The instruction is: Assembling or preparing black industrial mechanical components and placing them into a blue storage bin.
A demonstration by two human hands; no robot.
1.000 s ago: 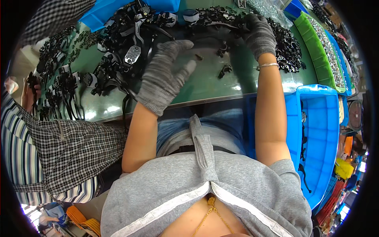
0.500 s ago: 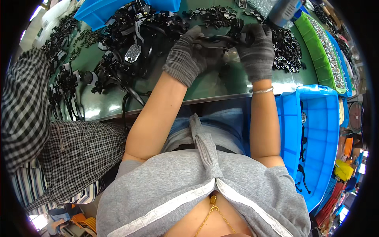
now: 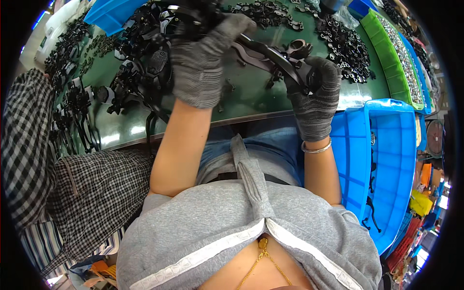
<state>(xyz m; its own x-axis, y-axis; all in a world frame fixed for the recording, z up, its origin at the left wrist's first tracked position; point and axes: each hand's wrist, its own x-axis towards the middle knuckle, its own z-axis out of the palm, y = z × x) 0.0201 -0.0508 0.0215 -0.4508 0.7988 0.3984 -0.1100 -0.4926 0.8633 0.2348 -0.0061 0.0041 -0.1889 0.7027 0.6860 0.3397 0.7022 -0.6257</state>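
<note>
A black hand lever assembly [image 3: 273, 55] slants between my two gloved hands, raised over the green table. My right hand [image 3: 316, 94], in a grey striped knit glove, is closed round its lower right end. A dark ring-shaped clamp [image 3: 298, 47] shows just above that hand; I cannot tell whether it is joined to the lever. My left hand [image 3: 203, 63], gloved alike and slightly smeared, is closed at the upper left end, with its fingertips over the lever. Above its knuckles is a bulky black part [image 3: 195, 17], blurred and cut by the dark rim.
Black lever assemblies [image 3: 140, 72] are heaped at left, beside small brassy screws [image 3: 99, 48]. Black clamps [image 3: 343, 46] lie at right, near a green bin [image 3: 382, 53] of small metal parts. A blue crate [image 3: 394, 159] stands beside my right arm. Checked cloth [image 3: 104, 188] hangs at left.
The lever has swung from nearly level to a slant, its right end nearer me. My left hand has moved left and up; my right hand has come down toward me.
</note>
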